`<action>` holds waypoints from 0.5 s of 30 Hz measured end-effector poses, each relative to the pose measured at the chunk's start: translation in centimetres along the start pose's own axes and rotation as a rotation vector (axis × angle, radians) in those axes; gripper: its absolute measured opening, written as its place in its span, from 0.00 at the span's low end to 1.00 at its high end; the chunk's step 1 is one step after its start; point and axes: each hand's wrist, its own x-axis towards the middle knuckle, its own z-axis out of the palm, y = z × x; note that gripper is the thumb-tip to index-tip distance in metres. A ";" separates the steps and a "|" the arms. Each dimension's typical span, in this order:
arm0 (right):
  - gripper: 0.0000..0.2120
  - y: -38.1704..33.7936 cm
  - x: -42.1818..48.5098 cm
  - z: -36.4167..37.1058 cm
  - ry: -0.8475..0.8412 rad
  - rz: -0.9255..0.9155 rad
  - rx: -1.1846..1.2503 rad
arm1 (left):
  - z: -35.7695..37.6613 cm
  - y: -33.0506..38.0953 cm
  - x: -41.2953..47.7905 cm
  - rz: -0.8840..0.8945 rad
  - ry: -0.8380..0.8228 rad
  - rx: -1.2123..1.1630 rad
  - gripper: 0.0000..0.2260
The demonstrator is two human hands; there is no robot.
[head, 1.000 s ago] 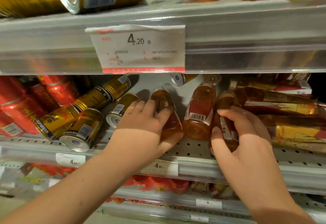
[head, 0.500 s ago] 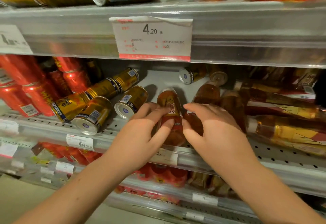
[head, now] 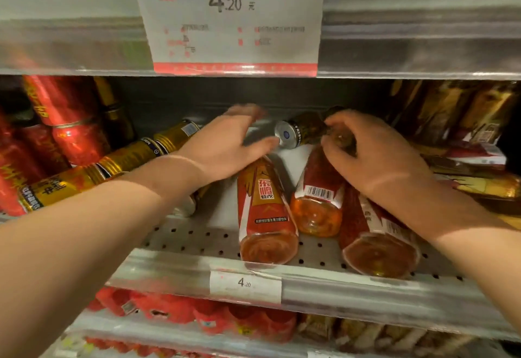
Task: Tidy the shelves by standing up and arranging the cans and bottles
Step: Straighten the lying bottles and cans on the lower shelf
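Bare perforated shelf (head: 197,240) is lying open at 7 o'clock of toppled bottles (head: 265,211). Fallen gold cans (head: 127,160) are blocking 9 o'clock, a single gold can (head: 301,132) 12 o'clock, gold-wrapped stock (head: 479,185) 3 o'clock.

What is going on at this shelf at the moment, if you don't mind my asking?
A person is tidying a shop shelf of toppled drinks. Three orange bottles lie on their sides, bases outward. The right hand curls round the neck end of the middle bottle. The left hand, fingers straight, reaches towards a gold can lying at the back. More gold cans lie tipped on the left, beside upright red cans. None of the bottles stands upright yet.
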 end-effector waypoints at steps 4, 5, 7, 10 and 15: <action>0.22 2.4 3.6 1.2 -0.010 0.036 -0.216 | 1.8 -1.3 5.7 0.034 -0.088 0.021 0.38; 0.24 3.0 4.7 1.3 -0.031 0.048 -0.278 | 2.1 -1.3 7.0 0.037 -0.108 0.002 0.37; 0.27 3.9 7.2 1.4 -0.074 0.099 -0.356 | 2.9 -1.0 9.2 0.038 -0.158 -0.090 0.30; 0.29 5.7 9.8 1.2 -0.096 0.178 -0.353 | 4.3 0.2 11.5 0.070 -0.158 -0.126 0.18; 0.28 7.6 10.2 2.8 -0.130 0.202 -0.267 | 5.6 0.9 12.8 0.048 -0.093 0.009 0.21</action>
